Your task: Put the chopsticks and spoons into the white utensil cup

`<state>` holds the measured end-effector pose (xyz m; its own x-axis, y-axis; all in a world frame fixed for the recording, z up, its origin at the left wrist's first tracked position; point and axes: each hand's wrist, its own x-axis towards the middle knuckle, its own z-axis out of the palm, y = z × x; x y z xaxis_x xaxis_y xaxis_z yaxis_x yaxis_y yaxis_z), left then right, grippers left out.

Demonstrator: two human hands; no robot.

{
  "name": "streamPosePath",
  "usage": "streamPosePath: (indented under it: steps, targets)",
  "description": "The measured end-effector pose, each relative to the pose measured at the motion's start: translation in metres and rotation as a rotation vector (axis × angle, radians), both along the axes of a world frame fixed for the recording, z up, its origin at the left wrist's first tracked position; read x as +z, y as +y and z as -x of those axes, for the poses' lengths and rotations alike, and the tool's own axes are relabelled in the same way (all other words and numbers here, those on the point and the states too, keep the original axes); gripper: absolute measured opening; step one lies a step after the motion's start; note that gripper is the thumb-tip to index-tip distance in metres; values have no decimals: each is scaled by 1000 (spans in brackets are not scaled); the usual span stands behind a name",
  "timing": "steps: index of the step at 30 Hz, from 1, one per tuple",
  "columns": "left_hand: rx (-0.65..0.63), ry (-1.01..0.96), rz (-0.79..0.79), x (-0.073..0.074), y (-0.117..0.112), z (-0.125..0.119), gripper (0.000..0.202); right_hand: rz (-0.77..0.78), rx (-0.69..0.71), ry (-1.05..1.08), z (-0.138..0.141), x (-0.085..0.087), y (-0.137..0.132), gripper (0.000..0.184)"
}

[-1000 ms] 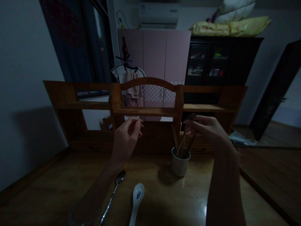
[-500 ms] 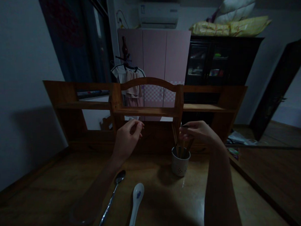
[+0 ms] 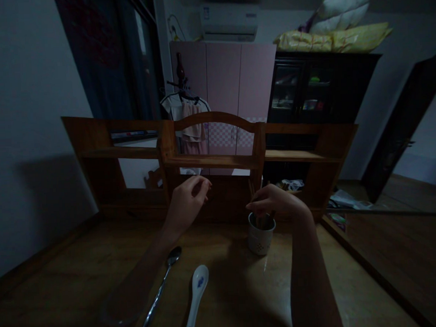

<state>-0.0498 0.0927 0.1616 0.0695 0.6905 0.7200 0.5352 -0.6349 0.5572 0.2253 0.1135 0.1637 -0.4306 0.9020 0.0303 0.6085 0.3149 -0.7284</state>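
My right hand [image 3: 271, 200] is just above the rim of a light-coloured utensil cup [image 3: 259, 238] with small holes in its side. Its fingers are pinched together among the wooden chopsticks [image 3: 251, 187] standing in the cup; what they grip is hidden behind them. Raised over the desk, my left hand [image 3: 188, 200] has its fingers curled in against the thumb, and nothing shows in it. Below it on the desk lie a metal spoon [image 3: 161, 289] with a long handle and a white ceramic spoon [image 3: 197, 297] with a blue mark in its bowl.
A wooden shelf unit [image 3: 214, 161] runs along the back of the desk [image 3: 82, 268]. On the left stands a white wall [image 3: 26, 117]. Behind are a pink wardrobe [image 3: 222, 77], a coat stand with clothes [image 3: 191, 119] and a dark cabinet [image 3: 319, 93].
My right hand has moved down and slightly left, from above the chopsticks to the cup's rim. My left hand has barely moved, and both spoons lie as before.
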Motion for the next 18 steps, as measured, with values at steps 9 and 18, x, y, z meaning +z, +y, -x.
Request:
streamPosePath:
  steps: [9,18]
  targets:
    - [-37,24,30,-5,5,1,26,35,-133,-249,12,-12,16,12]
    - [-76,82,80,-8,7,2,29,-36,-204,-397,28,-18,23,5]
